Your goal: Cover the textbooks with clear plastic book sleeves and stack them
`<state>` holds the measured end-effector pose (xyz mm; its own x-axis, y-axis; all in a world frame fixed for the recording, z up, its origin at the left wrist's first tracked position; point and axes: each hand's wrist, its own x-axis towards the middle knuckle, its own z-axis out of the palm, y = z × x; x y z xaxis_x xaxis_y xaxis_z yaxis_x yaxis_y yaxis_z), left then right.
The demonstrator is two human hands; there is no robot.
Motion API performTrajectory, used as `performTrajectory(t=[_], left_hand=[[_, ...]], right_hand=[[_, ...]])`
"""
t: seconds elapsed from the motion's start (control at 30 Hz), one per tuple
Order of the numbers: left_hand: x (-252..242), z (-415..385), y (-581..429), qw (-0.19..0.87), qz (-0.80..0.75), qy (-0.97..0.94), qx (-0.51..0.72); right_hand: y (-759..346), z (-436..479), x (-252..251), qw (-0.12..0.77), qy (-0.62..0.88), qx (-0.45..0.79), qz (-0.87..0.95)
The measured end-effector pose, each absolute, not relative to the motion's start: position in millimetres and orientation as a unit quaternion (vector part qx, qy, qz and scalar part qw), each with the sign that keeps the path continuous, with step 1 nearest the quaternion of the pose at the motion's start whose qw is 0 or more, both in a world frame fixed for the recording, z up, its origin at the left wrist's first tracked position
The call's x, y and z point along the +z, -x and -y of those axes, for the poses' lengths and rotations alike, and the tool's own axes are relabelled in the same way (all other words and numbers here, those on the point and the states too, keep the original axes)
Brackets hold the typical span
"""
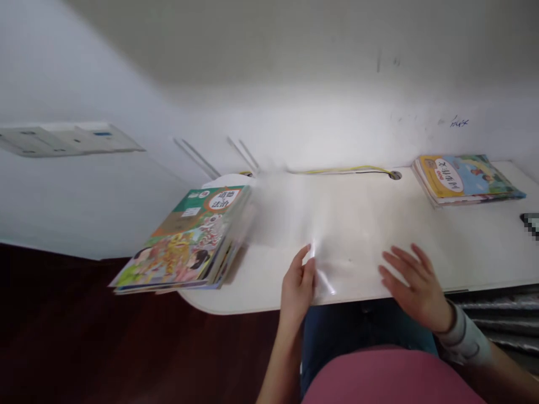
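A clear plastic book cover stands partly raised over the white desk, see-through and blurred at its far side. My left hand pinches its near edge between thumb and fingers. To the right, my right hand hovers near the desk's front edge, fingers spread and holding nothing. Left of the plastic lies a stack of books, its top one green and orange with a colourful picture. The stack overhangs the desk's left end.
On the right of the white desk lies another pile of books. A yellow cable runs along the wall to a round hole. A dark-edged object sits at the far right. Sockets are on the left wall.
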<state>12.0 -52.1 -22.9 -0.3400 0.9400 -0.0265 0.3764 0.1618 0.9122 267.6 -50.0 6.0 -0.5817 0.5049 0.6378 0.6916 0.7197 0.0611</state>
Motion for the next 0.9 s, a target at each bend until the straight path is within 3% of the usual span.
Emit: performTrajectory(t=[0.17, 0.33, 0.63, 0.77, 0.9], left_hand=[[-42, 52, 19, 0.208, -0.777, -0.554, 0.217], [-39, 46, 9, 0.159, -0.783, -0.590, 0.119], [-24, 31, -1, 0.130, -0.808, -0.575, 0.022], [-19, 34, 15, 0.089, -0.808, -0.574, 0.096], [-3, 31, 56, -0.039, -0.778, -0.586, 0.222]], right_hand=[[-272, 37, -37, 0.103, 0.394, -0.077, 0.910], [-309, 17, -63, 0.025, 0.502, -0.055, 0.863], [-305, 14, -59, 0.014, 0.535, -0.047, 0.844], [-304, 15, -61, 0.049, 0.533, -0.051, 0.843], [-301, 13, -61, 0.116, 0.506, -0.069, 0.852]])
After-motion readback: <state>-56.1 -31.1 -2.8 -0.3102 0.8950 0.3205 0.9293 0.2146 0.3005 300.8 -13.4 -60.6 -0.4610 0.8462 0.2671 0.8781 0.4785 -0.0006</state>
